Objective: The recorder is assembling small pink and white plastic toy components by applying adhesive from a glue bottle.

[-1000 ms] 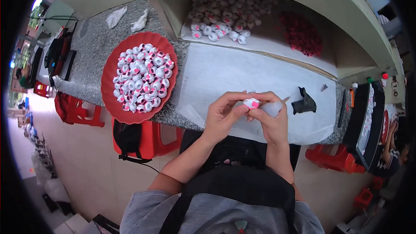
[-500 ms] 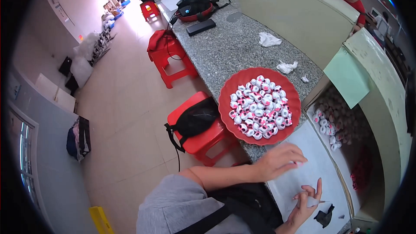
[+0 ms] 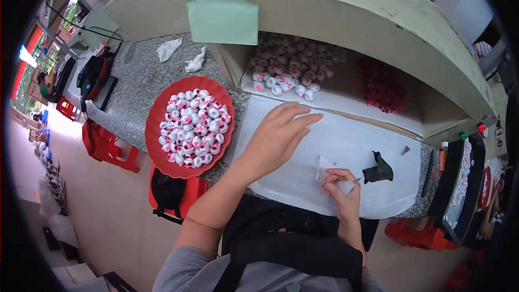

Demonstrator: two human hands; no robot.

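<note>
My left hand [image 3: 278, 138] reaches over the white sheet [image 3: 286, 176] toward the shelf compartment, fingers stretched and nothing visible in them. Lower right of it, my right hand [image 3: 345, 192] is closed around a small translucent white bottle [image 3: 346, 186] with a thin tip pointing right. A small white piece [image 3: 323, 166] shows beside its fingertips; I cannot tell whether it is held. Inside the compartment lie many small white-and-pink rounded pieces [image 3: 278, 84] and a heap of dark pink bits [image 3: 383, 86]. Similar white-and-pink pieces [image 3: 194, 127] fill a red scalloped bowl [image 3: 153, 151] to my left.
A crumpled black scrap [image 3: 378, 168] lies on the sheet. White crumpled tissues [image 3: 169, 50] rest on the granite counter [image 3: 138, 84]. A green card [image 3: 223, 19] hangs at the shelf's corner. Black trays [image 3: 454, 189] stand at the right; red stools [image 3: 111, 148] are below the counter.
The view has swung right, bringing the compartment to the middle. My left hand has moved from beside the bowl toward the compartment, its fingers now spread. My right hand still holds the bottle.
</note>
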